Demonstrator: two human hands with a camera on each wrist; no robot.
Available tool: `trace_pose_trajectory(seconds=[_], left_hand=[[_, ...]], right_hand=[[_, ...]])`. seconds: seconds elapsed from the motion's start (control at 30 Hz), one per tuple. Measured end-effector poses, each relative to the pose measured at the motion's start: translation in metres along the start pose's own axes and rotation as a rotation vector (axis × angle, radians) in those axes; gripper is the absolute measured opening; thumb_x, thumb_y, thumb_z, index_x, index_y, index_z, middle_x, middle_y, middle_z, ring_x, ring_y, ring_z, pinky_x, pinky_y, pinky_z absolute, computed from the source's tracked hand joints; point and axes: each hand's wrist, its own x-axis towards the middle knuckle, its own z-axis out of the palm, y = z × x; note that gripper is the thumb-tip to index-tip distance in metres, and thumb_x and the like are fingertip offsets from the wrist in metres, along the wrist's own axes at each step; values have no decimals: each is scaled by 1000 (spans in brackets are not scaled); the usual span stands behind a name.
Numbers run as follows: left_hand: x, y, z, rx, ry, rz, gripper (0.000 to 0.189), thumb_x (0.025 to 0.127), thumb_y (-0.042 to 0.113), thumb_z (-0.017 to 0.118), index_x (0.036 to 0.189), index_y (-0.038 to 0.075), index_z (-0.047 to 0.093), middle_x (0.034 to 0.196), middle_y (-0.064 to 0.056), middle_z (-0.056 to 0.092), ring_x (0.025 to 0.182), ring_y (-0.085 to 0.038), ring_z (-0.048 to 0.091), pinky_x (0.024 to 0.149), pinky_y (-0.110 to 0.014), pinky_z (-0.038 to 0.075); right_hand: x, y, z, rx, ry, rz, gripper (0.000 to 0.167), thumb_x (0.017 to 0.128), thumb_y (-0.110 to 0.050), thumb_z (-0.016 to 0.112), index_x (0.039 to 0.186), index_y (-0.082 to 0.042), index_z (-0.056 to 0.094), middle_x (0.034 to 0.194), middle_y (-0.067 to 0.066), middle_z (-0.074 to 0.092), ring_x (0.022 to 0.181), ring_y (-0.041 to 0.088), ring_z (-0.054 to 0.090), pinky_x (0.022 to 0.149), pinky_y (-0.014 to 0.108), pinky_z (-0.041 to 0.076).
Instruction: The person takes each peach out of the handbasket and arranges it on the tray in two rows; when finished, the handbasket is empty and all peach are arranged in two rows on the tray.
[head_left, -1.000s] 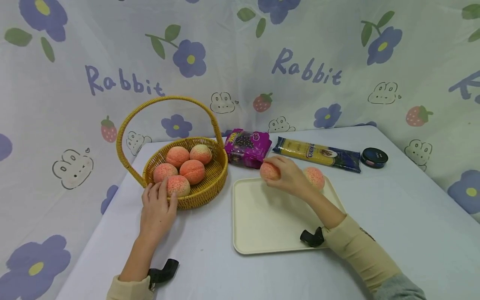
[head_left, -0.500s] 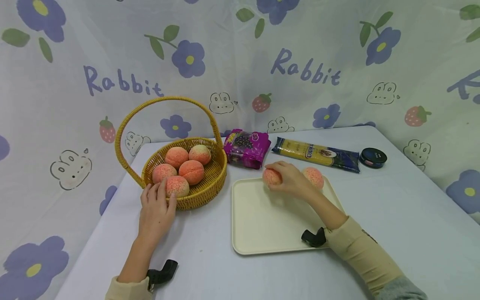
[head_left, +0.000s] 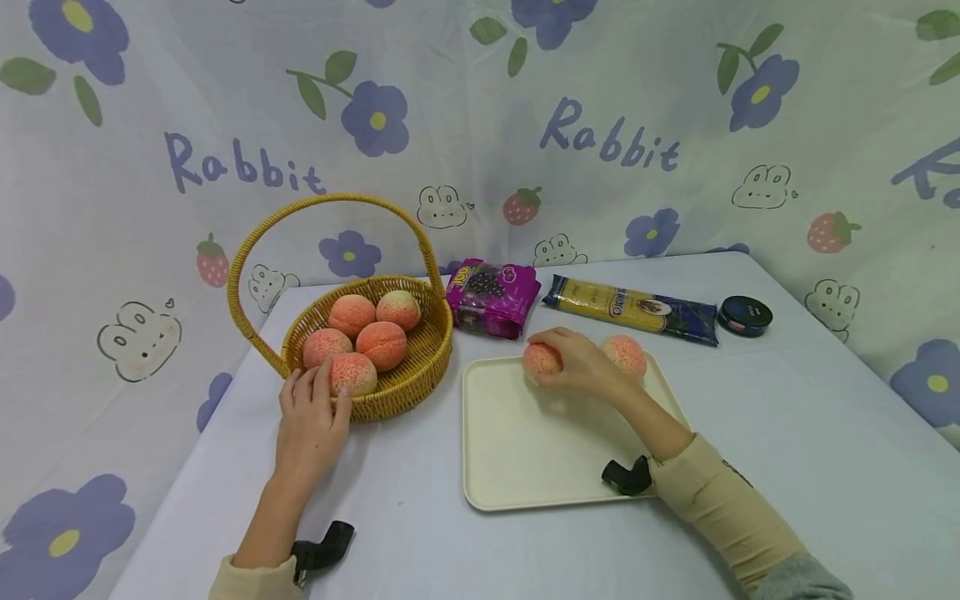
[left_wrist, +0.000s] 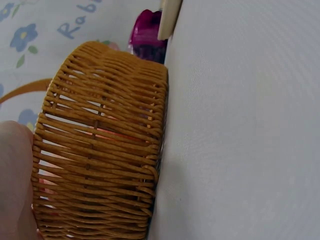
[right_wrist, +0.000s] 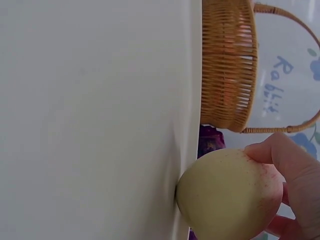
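In the head view my right hand [head_left: 577, 362] holds a peach [head_left: 542, 360] between thumb and fingers, at the far left part of a cream tray [head_left: 517, 467]. The right wrist view shows this peach's pale side [right_wrist: 225, 195] down at the tray surface, seemingly touching it. Another peach [head_left: 624, 357] sits on the tray behind that hand. My left hand [head_left: 311, 429] rests over the near rim of a wicker basket [head_left: 408, 396], its fingers lying against the front peach [head_left: 354, 375]. In the left wrist view, part of the hand shows above the basket wall [left_wrist: 100, 150].
Several peaches [head_left: 381, 346] lie in the basket, whose tall handle [head_left: 352, 197] arches above it. Behind the tray are a purple package [head_left: 492, 298], a yellow and blue pasta bag [head_left: 630, 308] and a round dark tin [head_left: 745, 316]. A printed cloth hangs behind the table.
My right hand has come slightly down toward the tray with its peach since a second ago, then stayed nearly still. The left hand keeps its place on the basket.
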Motion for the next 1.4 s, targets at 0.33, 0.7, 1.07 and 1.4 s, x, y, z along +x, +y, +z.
trace_pose_trajectory(seconds=[0.33, 0.7, 1.07, 1.4], left_hand=[[0, 1, -1, -6, 0, -2, 55, 97, 29, 36, 143, 2, 22, 131, -29, 31, 131, -43, 10, 97, -62, 21], [-1, 1, 0, 4, -7, -18, 56, 97, 29, 35, 144, 3, 21, 133, -29, 30, 131, -43, 10, 95, -64, 24], [0, 1, 0, -3, 8, -2, 55, 97, 27, 37, 143, 1, 22, 130, -30, 32, 131, -43, 9, 98, -62, 20], [0, 1, 1, 1, 9, -4, 55, 97, 28, 37, 143, 1, 23, 130, -29, 32, 131, -43, 10, 99, -61, 19]], right_hand=[[1, 2, 2, 21, 3, -25, 56, 72, -22, 73, 123, -7, 56, 116, 12, 56, 106, 28, 53, 90, 45, 42], [-1, -2, 1, 1, -3, -27, 57, 72, -24, 73, 124, -8, 55, 116, 13, 56, 106, 28, 53, 90, 45, 43], [0, -2, 0, -9, -3, -25, 53, 73, -23, 73, 122, -11, 57, 119, 13, 55, 109, 30, 50, 91, 47, 40], [-1, -2, -1, -21, 34, -52, 49, 72, -19, 71, 119, -9, 59, 119, 16, 54, 110, 35, 49, 93, 49, 38]])
